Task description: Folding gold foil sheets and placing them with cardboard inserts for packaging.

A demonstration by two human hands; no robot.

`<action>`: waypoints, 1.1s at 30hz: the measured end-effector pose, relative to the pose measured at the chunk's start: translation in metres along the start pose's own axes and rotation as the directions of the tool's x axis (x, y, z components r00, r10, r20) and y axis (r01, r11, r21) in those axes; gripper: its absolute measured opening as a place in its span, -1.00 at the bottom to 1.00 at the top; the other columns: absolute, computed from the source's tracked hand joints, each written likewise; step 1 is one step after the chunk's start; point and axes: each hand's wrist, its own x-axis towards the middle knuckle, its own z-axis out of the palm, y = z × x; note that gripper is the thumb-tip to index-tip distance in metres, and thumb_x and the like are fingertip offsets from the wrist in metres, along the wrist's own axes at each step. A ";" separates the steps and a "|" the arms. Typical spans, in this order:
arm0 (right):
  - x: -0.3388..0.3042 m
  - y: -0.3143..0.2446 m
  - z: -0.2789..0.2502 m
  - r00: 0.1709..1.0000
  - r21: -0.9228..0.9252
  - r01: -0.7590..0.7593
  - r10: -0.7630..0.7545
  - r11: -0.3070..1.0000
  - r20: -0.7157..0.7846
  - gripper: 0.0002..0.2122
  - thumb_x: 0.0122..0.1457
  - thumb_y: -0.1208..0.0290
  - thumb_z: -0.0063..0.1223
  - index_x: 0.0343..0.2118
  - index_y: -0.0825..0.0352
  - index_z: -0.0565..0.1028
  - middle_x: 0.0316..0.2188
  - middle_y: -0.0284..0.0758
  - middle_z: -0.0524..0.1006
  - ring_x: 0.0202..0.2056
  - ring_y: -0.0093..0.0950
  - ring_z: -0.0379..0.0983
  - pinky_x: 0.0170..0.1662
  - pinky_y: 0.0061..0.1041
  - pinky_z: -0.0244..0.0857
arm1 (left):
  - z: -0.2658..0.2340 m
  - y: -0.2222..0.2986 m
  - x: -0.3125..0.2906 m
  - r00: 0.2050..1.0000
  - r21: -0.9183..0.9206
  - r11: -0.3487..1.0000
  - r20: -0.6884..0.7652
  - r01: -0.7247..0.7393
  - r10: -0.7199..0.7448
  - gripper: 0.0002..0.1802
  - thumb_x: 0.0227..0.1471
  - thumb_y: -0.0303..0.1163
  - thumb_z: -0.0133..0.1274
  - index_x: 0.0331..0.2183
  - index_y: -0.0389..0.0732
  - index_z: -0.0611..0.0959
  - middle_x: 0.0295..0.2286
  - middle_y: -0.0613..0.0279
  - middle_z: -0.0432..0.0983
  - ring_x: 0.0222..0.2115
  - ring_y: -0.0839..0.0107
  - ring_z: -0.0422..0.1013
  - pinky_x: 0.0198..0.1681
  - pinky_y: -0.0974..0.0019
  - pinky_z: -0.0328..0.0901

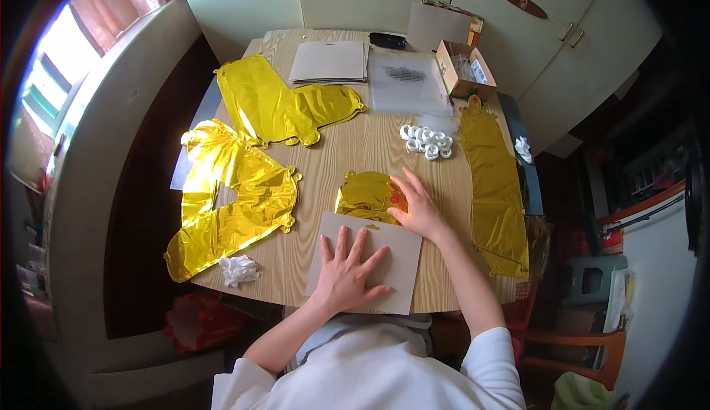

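My left hand [345,271] lies flat on a grey card [399,280] at the table's near edge, its fingers spread. From under the card's far edge sticks out a gold foil balloon [362,186], flat, with a small red mark near its right side. My right hand [418,209] rests at that right side, thumb and fingers apart, touching the foil. How far the balloon reaches beneath the card is hidden.
Flat gold foil balloons lie at the far left [259,103], near left [251,195] and right [494,188]. Around them are white ribbon rolls [427,141], clear plastic bags [407,88], a card stack [328,62], an open box [464,77] and crumpled white tissue [239,270].
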 end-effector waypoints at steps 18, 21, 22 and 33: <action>0.051 0.003 -0.018 0.904 0.020 -0.246 0.222 0.969 0.364 -0.33 -0.13 0.09 0.37 0.03 0.38 0.42 0.02 -0.10 0.41 0.05 -0.18 0.35 0.13 -0.33 0.24 | -0.002 0.001 0.002 1.000 -0.002 1.000 -0.024 0.008 -0.008 -0.16 -0.08 0.39 -0.05 0.19 0.23 0.37 0.23 -0.09 0.05 0.25 -0.31 -0.11 0.14 -0.58 -0.22; 0.040 0.000 -0.016 0.957 0.100 -0.119 0.087 0.988 0.277 -0.35 -0.10 0.14 0.36 0.03 0.38 0.40 0.04 -0.11 0.38 0.05 -0.22 0.35 0.13 -0.34 0.23 | -0.002 0.001 0.001 1.000 0.004 1.000 -0.023 0.007 -0.007 -0.16 -0.08 0.39 -0.06 0.19 0.23 0.36 0.23 -0.09 0.06 0.25 -0.31 -0.10 0.14 -0.58 -0.22; 0.038 0.000 -0.016 0.955 0.167 -0.133 0.081 0.977 0.284 -0.35 -0.09 0.17 0.36 0.05 0.37 0.38 0.04 -0.11 0.36 0.05 -0.22 0.35 0.13 -0.34 0.23 | -0.001 0.001 0.001 1.000 0.005 1.000 -0.026 0.004 -0.004 -0.16 -0.07 0.39 -0.06 0.19 0.23 0.36 0.23 -0.09 0.06 0.24 -0.31 -0.10 0.14 -0.58 -0.22; 0.024 -0.009 -0.008 0.931 0.658 -0.365 0.241 0.659 0.275 -0.33 0.01 0.41 0.31 0.19 0.36 0.23 -0.10 -0.13 0.51 -0.13 -0.45 0.47 -0.07 -0.47 0.37 | -0.003 0.001 0.002 1.000 0.020 1.000 -0.013 0.002 -0.002 -0.15 -0.07 0.41 -0.09 0.20 0.25 0.34 0.24 -0.08 0.04 0.25 -0.30 -0.11 0.14 -0.57 -0.23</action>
